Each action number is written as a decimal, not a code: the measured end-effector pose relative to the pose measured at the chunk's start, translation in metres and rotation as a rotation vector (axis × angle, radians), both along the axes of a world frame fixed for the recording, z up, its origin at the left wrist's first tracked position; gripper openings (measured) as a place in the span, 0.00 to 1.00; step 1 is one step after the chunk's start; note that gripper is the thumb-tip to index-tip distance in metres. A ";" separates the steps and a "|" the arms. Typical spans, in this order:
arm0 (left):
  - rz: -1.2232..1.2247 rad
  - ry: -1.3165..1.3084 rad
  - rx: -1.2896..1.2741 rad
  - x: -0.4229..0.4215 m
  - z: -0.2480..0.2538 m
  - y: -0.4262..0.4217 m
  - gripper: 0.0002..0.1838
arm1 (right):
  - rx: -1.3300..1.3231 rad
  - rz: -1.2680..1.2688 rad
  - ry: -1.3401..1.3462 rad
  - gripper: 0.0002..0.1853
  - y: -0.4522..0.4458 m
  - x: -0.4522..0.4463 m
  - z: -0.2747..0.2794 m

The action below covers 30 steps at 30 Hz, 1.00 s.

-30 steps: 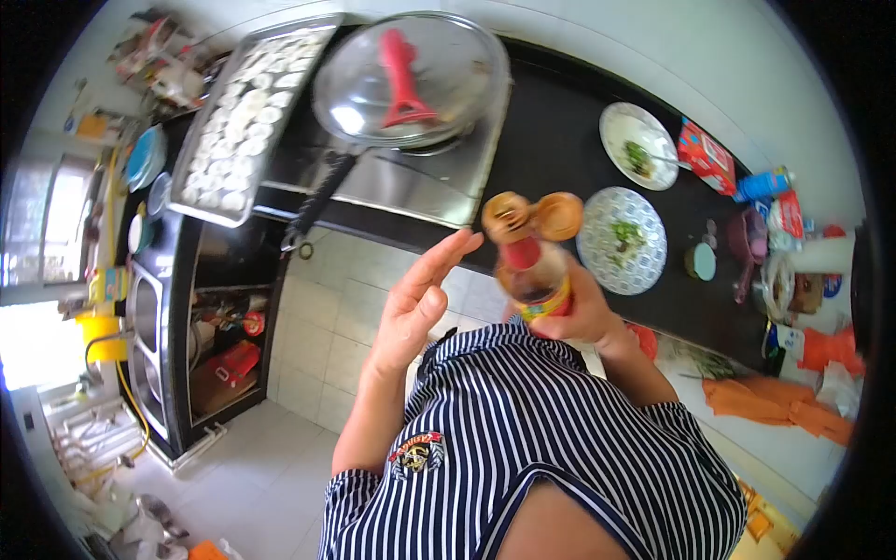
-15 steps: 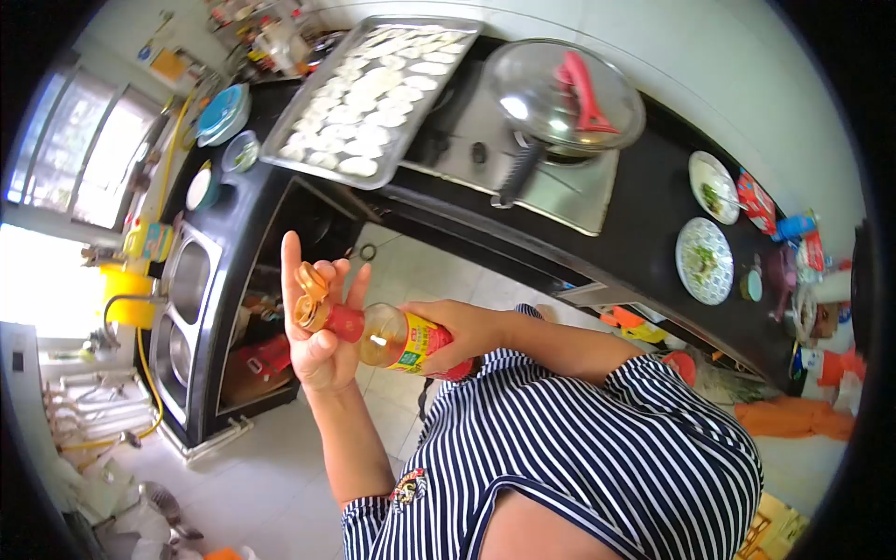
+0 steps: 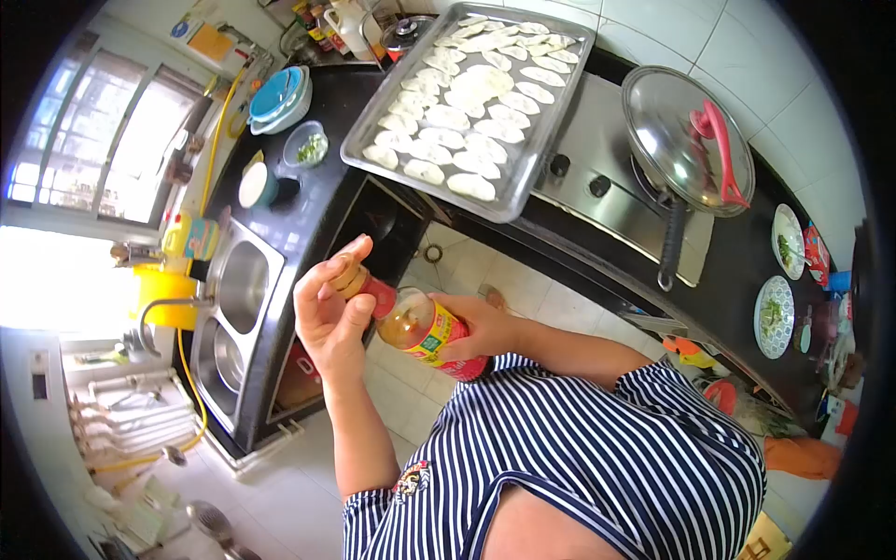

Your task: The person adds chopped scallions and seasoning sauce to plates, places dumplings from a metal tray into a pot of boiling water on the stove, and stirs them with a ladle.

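In the head view, my right hand [image 3: 478,327] is wrapped round the body of a sauce bottle [image 3: 413,325] with a red and yellow label, a red neck and see-through shoulders. The bottle is tilted, its neck pointing up and left. My left hand [image 3: 338,313] is closed round the gold cap [image 3: 349,280] at the bottle's top, with the thumb against the red neck. The fingers partly hide the cap. The bottle is held in front of my striped shirt, above the floor and apart from the counter.
A metal tray [image 3: 513,207] of pale slices lies on the counter beside the stove [image 3: 597,154]. On the stove stands a lidded pan [image 3: 686,140]. Two plates [image 3: 773,317] of chopped greens are at the right. A double sink [image 3: 245,285] and small bowls [image 3: 303,145] are at the left.
The gold flip cap stood open beside my spread left fingers. Now it is folded down and my left fingers have closed over it. The view has shifted, moving the counter rightward.
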<state>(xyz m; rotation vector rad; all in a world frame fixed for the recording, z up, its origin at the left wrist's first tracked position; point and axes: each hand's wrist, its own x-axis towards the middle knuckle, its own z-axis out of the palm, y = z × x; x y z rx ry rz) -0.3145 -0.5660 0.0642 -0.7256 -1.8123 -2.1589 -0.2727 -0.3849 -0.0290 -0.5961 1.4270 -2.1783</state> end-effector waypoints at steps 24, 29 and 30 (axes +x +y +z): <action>0.144 0.124 -0.131 -0.581 -0.036 -0.066 0.15 | 0.287 -1.291 0.012 0.19 -0.026 -0.175 0.036; 0.248 0.068 -0.289 -0.658 -0.092 -0.071 0.15 | 0.404 -1.603 -0.327 0.16 -0.037 -0.138 0.015; 0.266 0.080 -0.326 -0.670 -0.102 -0.075 0.16 | 0.405 -1.654 -0.348 0.15 -0.040 -0.134 0.015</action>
